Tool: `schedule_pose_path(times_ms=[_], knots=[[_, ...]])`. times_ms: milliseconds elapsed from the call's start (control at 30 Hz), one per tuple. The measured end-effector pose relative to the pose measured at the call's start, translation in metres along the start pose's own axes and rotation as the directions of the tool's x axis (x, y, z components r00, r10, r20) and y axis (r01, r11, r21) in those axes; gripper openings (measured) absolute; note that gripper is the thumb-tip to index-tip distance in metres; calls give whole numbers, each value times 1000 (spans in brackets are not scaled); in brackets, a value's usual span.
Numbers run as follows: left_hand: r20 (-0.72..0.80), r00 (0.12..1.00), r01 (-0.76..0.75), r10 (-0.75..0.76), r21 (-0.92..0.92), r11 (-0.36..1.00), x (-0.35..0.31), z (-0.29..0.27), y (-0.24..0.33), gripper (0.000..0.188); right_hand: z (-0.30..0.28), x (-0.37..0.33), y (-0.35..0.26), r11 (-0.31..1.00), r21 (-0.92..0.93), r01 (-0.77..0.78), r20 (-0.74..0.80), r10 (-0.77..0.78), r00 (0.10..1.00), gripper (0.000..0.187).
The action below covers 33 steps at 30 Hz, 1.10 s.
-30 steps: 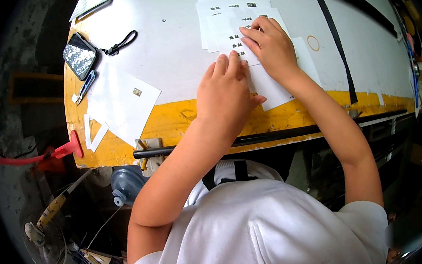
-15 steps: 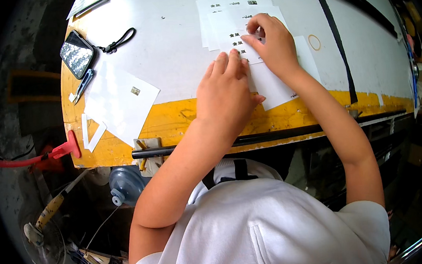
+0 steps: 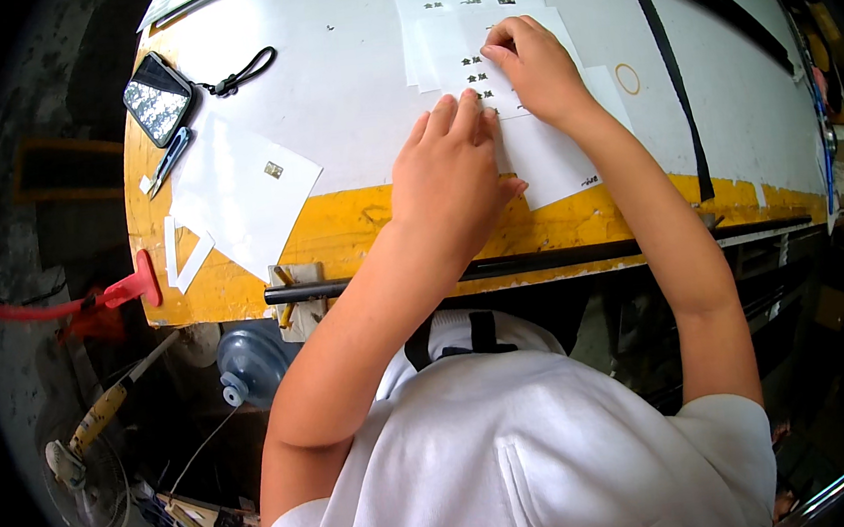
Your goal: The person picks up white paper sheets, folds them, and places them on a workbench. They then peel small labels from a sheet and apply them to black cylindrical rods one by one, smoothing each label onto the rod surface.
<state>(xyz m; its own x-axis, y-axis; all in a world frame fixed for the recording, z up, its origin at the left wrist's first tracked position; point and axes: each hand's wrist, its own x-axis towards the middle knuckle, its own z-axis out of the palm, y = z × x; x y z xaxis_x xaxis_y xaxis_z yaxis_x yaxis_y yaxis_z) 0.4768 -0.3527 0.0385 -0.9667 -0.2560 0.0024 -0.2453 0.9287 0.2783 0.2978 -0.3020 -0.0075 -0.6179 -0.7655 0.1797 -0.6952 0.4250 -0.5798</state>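
Note:
White paper sheets with dark printed marks lie overlapped on the table in front of me. My left hand rests with fingers stretched out on the near left edge of the printed sheet. Just beyond it, my right hand is closed in a pinch, thumb and forefinger together over the printed marks. Whatever those fingertips hold, if anything, is too small to tell. Another sheet sticks out below both hands, partly covered by the upper one.
To the left lie a loose white sheet, a utility knife, a phone with a black strap and paper strips. A black bar runs along the table's yellow near edge. A red clamp-like piece sits at the left corner.
My right hand has slid a little farther from me over the printed marks, still pinched. My left hand stays on the paper. The whole view has shifted slightly.

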Motion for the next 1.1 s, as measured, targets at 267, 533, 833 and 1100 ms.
schedule_pose_path(times_ms=[267,533,833,1100], knots=[[-4,1000,28,-28,-27,999,1,2,1,56,-35,-21,-46,763,568,-309,249,198,948,16],[-179,984,-31,16,-83,996,-12,7,-21,41,-77,-63,-106,770,628,-107,122,37,992,10],[-29,928,53,-372,-977,209,-107,-82,-5,42,-73,-134,-160,883,468,-19,19,12,1000,14],[125,877,184,-464,-979,85,-167,-58,-24,9,-37,-169,-187,543,782,-306,240,190,952,12]])
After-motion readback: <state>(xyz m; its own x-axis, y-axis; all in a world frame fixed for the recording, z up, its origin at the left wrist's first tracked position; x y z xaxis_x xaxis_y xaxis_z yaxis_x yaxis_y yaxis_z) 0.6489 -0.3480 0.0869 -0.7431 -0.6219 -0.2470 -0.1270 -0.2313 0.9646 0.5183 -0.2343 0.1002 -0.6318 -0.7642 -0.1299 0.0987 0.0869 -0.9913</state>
